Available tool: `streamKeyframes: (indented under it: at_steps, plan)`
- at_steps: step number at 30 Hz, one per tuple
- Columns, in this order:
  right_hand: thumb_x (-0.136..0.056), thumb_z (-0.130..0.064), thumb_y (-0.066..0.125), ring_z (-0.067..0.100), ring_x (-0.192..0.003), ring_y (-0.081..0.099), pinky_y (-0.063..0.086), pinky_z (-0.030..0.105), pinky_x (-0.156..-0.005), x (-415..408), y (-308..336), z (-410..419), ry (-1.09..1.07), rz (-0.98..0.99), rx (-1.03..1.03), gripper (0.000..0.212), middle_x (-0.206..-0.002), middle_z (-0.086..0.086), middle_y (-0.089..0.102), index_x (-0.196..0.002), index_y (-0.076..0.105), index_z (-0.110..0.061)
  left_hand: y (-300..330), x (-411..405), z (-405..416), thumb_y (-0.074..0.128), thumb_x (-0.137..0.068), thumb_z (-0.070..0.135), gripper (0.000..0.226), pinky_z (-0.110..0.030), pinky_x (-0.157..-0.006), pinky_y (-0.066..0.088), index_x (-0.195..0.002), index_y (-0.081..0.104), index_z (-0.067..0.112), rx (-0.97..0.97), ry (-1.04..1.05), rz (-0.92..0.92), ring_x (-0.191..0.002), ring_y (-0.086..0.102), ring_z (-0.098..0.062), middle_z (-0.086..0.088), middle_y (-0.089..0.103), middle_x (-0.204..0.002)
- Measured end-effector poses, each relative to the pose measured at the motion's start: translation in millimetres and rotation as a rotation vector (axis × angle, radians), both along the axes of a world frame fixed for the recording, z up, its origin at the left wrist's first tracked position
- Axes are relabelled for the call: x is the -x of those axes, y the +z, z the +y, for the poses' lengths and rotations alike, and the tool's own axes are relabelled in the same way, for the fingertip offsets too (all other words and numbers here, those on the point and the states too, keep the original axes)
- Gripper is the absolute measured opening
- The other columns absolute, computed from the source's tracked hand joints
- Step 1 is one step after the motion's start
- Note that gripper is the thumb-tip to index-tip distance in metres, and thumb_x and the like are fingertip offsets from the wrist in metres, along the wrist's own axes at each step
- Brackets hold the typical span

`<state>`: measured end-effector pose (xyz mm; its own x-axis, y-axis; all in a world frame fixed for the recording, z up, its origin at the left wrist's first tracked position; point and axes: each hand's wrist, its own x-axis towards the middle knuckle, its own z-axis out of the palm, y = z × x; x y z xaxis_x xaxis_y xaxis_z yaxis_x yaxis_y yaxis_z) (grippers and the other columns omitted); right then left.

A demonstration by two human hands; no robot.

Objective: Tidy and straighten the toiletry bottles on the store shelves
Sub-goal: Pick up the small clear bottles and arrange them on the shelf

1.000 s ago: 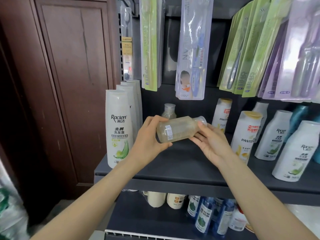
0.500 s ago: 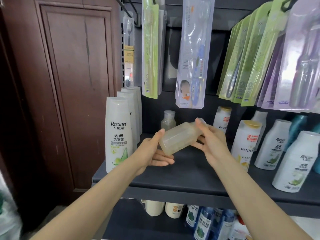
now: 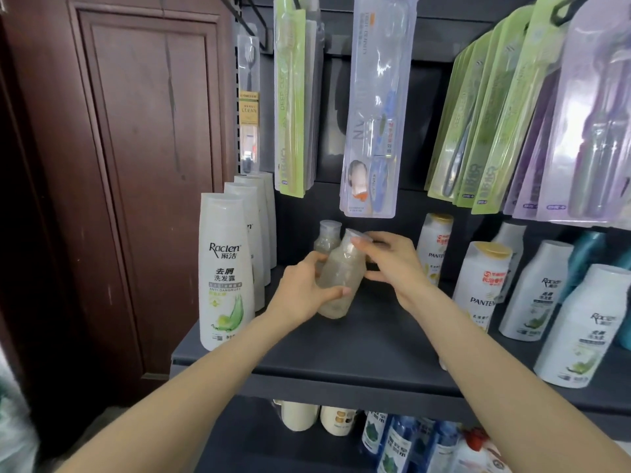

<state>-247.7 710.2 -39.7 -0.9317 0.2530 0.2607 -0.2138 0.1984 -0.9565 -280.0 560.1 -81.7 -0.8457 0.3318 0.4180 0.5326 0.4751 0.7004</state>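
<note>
A small clear bottle (image 3: 341,272) with pale liquid stands nearly upright, tilted slightly right, its base at the dark shelf (image 3: 341,353). My left hand (image 3: 302,291) grips its lower body from the left. My right hand (image 3: 392,264) holds its cap and neck from the right. A second small clear bottle (image 3: 327,237) stands just behind it. A row of tall white Raclen bottles (image 3: 227,271) lines the shelf's left end. White Pantene bottles (image 3: 481,285) and shorter white Raclen bottles (image 3: 584,329) stand at the right.
Packaged toothbrushes (image 3: 374,107) hang from hooks above the shelf, low over the bottles. A brown wooden door (image 3: 136,165) flanks the shelf's left side. More bottles (image 3: 392,435) sit on the lower shelf.
The clear bottle was lying sideways between my hands; it has been turned upright and lowered to the shelf in front of the other small bottle. My right hand shifted to its cap.
</note>
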Motion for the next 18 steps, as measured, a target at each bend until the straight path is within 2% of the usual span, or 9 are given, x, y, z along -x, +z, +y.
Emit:
streamKeyframes:
  at_steps: [3, 5, 8, 12, 15, 18]
  plan:
    - [-0.091, -0.012, 0.06, 0.004, -0.091, 0.063, 0.054, 0.022, -0.075, 3, -8, 7, 0.079, 0.026, 0.017, 0.024, -0.095, -0.007, 0.066, -0.114, 0.06, -0.019, -6, 8, 0, 0.075, -0.077, 0.027, 0.056, -0.01, -0.073, 0.045, -0.125, 0.05, 0.014, -0.094, -0.063, -0.11, -0.094, 0.057, -0.008, 0.003, 0.061, -0.108]
    - [-0.09, -0.009, 0.06, 0.005, -0.09, 0.063, 0.055, 0.021, -0.073, 7, -12, 8, 0.074, 0.041, 0.003, 0.031, -0.095, -0.006, 0.066, -0.12, 0.059, -0.015, -9, 13, 2, 0.073, -0.079, 0.024, 0.052, -0.023, -0.087, 0.049, -0.125, 0.052, 0.014, -0.092, -0.093, -0.149, -0.101, 0.059, -0.014, -0.002, 0.063, -0.113]
    - [-0.088, -0.008, 0.063, 0.013, -0.098, 0.063, 0.055, 0.032, -0.085, 18, -15, 5, 0.055, 0.055, -0.028, 0.035, -0.1, -0.001, 0.065, -0.122, 0.058, -0.013, -14, 21, 3, 0.071, -0.081, 0.02, 0.044, -0.039, -0.096, 0.048, -0.122, 0.056, 0.014, -0.065, -0.083, -0.129, -0.103, 0.062, -0.019, -0.004, 0.066, -0.113]
    - [-0.087, -0.009, 0.063, 0.018, -0.101, 0.063, 0.053, 0.042, -0.09, 32, -21, -2, 0.046, 0.064, -0.122, 0.021, -0.098, -0.003, 0.066, -0.103, 0.062, -0.022, -20, 26, 3, 0.068, -0.083, 0.013, 0.044, -0.038, -0.098, 0.047, -0.125, 0.054, 0.014, -0.101, -0.047, -0.156, -0.106, 0.061, -0.016, -0.003, 0.065, -0.115]
    - [-0.087, -0.013, 0.064, 0.02, -0.103, 0.063, 0.053, 0.045, -0.091, 40, -27, -5, 0.027, 0.059, -0.181, 0.026, -0.108, 0.004, 0.066, -0.112, 0.063, -0.017, -25, 29, 2, 0.067, -0.084, 0.012, 0.044, -0.037, -0.099, 0.047, -0.125, 0.053, 0.013, -0.094, -0.026, -0.178, -0.109, 0.06, -0.018, -0.004, 0.064, -0.118]
    - [-0.086, -0.016, 0.066, 0.017, -0.103, 0.062, 0.052, 0.041, -0.092, 44, -30, -5, 0.026, 0.068, -0.23, 0.028, -0.109, 0.001, 0.066, -0.114, 0.062, -0.018, -27, 31, 1, 0.067, -0.083, 0.011, 0.047, -0.033, -0.097, 0.047, -0.127, 0.052, 0.013, -0.097, 0.011, -0.179, -0.111, 0.059, -0.019, -0.005, 0.063, -0.12]
